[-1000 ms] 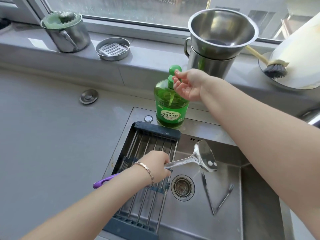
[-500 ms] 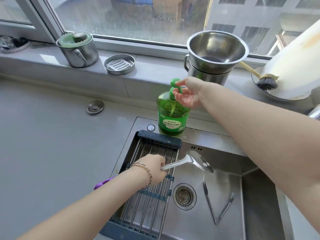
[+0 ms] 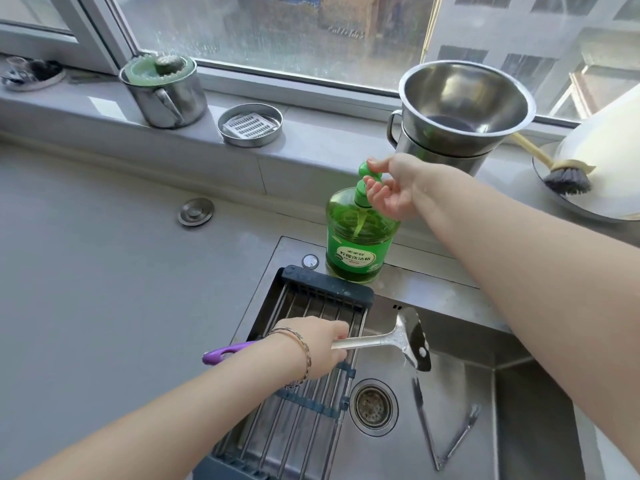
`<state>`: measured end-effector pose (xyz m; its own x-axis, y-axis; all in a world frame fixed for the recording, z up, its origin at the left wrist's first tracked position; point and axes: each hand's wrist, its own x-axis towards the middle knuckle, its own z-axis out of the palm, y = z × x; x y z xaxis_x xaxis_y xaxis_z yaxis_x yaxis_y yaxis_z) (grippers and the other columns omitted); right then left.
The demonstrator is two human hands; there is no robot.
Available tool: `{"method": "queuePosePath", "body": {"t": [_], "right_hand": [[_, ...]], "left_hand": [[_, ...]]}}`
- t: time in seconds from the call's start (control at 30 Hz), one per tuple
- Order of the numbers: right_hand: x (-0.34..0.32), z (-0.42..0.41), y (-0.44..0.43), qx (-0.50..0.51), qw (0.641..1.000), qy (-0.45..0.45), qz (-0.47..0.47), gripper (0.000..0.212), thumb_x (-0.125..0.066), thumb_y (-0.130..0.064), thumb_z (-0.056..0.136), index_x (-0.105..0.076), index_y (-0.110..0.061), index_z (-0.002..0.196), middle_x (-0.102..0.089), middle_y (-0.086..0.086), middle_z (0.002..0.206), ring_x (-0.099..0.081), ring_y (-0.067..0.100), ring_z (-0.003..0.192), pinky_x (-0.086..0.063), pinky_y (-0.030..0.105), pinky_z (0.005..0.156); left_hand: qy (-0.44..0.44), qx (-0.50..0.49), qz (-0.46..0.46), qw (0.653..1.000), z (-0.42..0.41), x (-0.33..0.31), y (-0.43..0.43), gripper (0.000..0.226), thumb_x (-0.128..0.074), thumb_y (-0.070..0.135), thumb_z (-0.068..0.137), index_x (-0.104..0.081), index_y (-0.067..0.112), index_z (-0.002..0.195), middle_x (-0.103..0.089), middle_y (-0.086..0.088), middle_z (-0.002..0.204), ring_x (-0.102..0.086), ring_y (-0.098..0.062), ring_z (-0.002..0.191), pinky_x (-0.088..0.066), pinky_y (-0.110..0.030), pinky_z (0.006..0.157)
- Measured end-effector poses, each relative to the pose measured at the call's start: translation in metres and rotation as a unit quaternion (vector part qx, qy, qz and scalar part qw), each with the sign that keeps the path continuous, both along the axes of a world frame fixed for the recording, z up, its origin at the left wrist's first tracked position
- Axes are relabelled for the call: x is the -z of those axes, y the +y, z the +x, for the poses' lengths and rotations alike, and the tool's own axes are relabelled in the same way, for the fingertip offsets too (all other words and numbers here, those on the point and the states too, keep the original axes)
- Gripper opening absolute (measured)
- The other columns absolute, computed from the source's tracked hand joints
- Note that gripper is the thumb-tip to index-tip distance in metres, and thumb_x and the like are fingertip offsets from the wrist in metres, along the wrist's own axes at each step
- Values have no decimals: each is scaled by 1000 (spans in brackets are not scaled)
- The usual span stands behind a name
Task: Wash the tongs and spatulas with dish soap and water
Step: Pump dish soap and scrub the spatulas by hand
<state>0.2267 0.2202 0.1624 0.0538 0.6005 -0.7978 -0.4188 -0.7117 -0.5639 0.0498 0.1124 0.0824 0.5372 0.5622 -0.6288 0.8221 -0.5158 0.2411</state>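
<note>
My left hand grips the metal shaft of a spatula with a purple handle end. Its blade hangs over the sink and carries a small white blob. Metal tongs lie spread in a V on the sink floor, right of the drain. A green dish soap bottle stands on the sink's back rim. At its pump, my right hand has the thumb resting on the pump head and the fingers cupped just under the nozzle.
A roll-up drying rack covers the sink's left part. On the windowsill stand a lidded steel pot, a round steel tray, a steel bowl on a pot and a dish brush beside a white plate. Grey counter lies to the left.
My right thumb has settled on top of the pump head. My left hand has turned the spatula, so the blade now shows its face over the sink.
</note>
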Motion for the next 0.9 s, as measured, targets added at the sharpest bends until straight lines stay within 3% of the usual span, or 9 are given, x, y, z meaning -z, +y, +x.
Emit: {"method": "queuePosePath", "body": {"t": [0.17, 0.27, 0.4, 0.53, 0.63, 0.73, 0.8, 0.9], "right_hand": [[8, -3, 0, 26, 1000, -5, -7, 39, -52, -33, 93, -48, -8, 63, -44, -3, 45, -36, 5, 23, -26, 9, 26], [10, -4, -4, 33, 999, 8, -6, 38, -54, -34, 92, -48, -8, 65, -44, -1, 38, -37, 5, 24, -26, 8, 27], [2, -8, -8, 30, 1000, 2, 7, 41, -55, -41, 90, -50, -8, 67, -48, 0, 44, -41, 5, 23, -32, 8, 27], [-2, -4, -32, 51, 998, 26, 33, 49, -42, -43, 96, -55, -1, 75, -55, 6, 48, -49, 7, 27, -41, 10, 32], [4, 2, -72, 119, 991, 41, 55, 43, -32, -27, 102, -56, 2, 82, -61, 11, 72, -58, 12, 34, -46, 15, 35], [15, 4, -130, 171, 977, 84, 93, 40, -30, -20, 102, -55, 5, 84, -61, 18, 83, -67, 23, 55, -56, 24, 44], [27, 3, -169, 193, 971, 51, 131, 41, -29, -20, 103, -55, 6, 84, -61, 21, 85, -65, 27, 73, -57, 26, 56], [50, -2, -226, 133, 960, -152, 194, 39, -32, -21, 102, -60, 6, 101, -66, 17, 99, -65, 22, 89, -56, 29, 81]], "left_hand": [[-55, -56, 20, 997, -2, -3, 1, 20, -41, 36, 94, -52, 25, 107, -58, 0, 82, -57, -23, 69, -48, -30, 66], [-84, -91, 9, 992, -3, -7, -1, 17, -50, 31, 90, -55, 20, 102, -53, 3, 78, -49, -14, 59, -45, -25, 59], [-33, -92, 7, 995, -5, -13, -2, 17, -57, 16, 86, -62, 12, 102, -55, -2, 84, -55, -18, 69, -52, -28, 65], [-17, -32, -12, 999, -7, -25, -14, 21, -48, 27, 93, -57, 17, 108, -52, 1, 82, -49, -14, 63, -45, -26, 59], [5, 3, -14, 1000, -9, -30, -26, 24, -40, 35, 96, -51, 21, 112, -48, 5, 77, -41, -8, 54, -39, -24, 55], [-2, -13, -16, 1000, -5, -31, -38, 22, -45, 31, 94, -55, 18, 110, -53, 0, 86, -42, -9, 54, -38, -20, 51], [-24, -45, -13, 999, -1, -27, -48, 17, -53, 22, 89, -62, 16, 102, -62, -5, 91, -50, -15, 64, -47, -22, 60], [-43, -76, -10, 996, 12, -21, -69, 14, -59, 15, 80, -68, 10, 90, -63, -7, 82, -56, -20, 70, -55, -29, 70]]}}
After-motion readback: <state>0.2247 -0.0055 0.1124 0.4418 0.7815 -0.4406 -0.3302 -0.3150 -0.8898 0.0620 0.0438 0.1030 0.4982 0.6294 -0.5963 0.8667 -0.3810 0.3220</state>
